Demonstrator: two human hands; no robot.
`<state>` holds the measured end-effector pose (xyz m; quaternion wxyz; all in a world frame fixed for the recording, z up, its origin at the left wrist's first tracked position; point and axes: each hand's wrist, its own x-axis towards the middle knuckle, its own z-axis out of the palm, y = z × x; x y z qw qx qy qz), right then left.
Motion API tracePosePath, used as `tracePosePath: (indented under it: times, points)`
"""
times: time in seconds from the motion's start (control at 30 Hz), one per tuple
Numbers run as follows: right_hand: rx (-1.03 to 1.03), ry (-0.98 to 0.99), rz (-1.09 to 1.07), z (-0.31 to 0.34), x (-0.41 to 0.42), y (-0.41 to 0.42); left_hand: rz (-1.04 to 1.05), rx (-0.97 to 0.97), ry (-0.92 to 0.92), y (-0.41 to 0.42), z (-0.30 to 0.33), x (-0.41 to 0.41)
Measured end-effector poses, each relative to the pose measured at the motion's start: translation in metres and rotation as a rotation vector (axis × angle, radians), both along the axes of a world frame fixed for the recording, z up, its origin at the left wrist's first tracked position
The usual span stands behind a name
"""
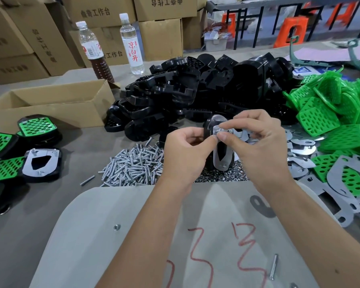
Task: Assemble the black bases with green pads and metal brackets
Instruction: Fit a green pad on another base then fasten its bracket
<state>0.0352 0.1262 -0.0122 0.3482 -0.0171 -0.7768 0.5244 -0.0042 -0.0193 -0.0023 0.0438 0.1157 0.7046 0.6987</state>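
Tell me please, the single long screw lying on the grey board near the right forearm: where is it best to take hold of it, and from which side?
Probably pinch the long screw at mid-shank, coming straight down from above. It lies flat and alone on the grey board, nearly lengthwise away from the person, so fingers can close across its thin sides. The right forearm lies close on its right.

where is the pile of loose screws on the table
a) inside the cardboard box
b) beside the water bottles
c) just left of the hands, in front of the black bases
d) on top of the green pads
c, the pile of screws lies on the table just left of the left hand, in front of the heap of black bases.
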Motion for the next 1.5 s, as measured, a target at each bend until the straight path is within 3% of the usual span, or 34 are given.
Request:
tracePosePath:
  times: [0.47,0.67,1.1,1.5]
  points:
    - [-0.017,-0.007,0.088,-0.004,-0.002,0.004,-0.044,0.012,-0.004,-0.005,-0.004,-0.006]
    - [0.124,0.018,0.012,0.001,0.003,0.004,-0.122,-0.005,0.037,-0.012,-0.002,-0.009]
    - [0.291,0.074,-0.099,0.002,0.005,0.001,-0.050,-0.065,0.141,-0.006,-0.004,-0.006]
    - [0.133,0.095,0.068,-0.003,0.002,0.007,-0.033,-0.082,0.159,-0.005,-0.002,-0.004]
